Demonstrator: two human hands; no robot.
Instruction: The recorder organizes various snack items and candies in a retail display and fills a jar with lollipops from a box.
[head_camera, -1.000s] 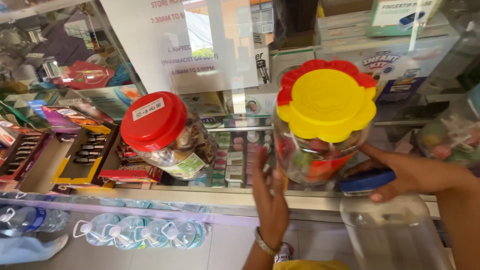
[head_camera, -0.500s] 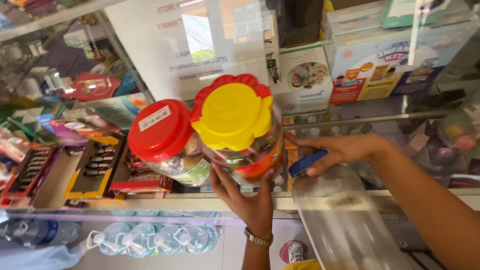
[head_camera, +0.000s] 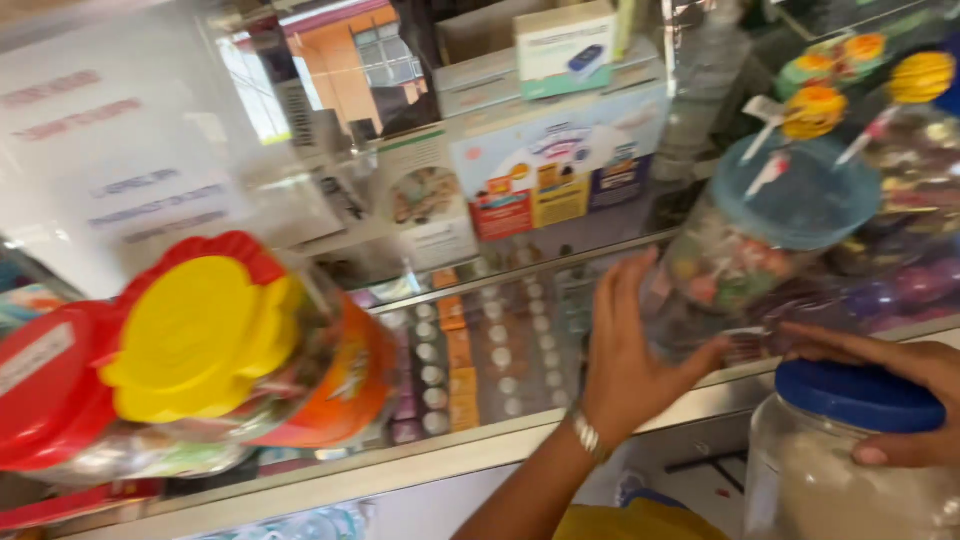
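My left hand (head_camera: 628, 352), a bracelet on its wrist, is spread flat against the side of a clear jar of sweets with a teal lid (head_camera: 790, 200) on the glass counter (head_camera: 470, 445). My right hand (head_camera: 890, 385) grips the blue lid of a large clear plastic jar (head_camera: 840, 470) at the lower right. At the left, a sweets jar with a yellow flower-shaped lid (head_camera: 200, 335) lies tilted toward me next to a red-lidded jar (head_camera: 45, 385).
Boxes of goods (head_camera: 555, 165) are stacked behind the counter glass. Blister packs and small boxes (head_camera: 470, 350) fill the shelf under the glass top. Lollipops (head_camera: 845, 90) stick up at the upper right, above more wrapped sweets.
My left hand has let go of the yellow-lidded jar, which now rests beside the red-lidded one, and has moved right to the teal-lidded jar. The view has swung right.
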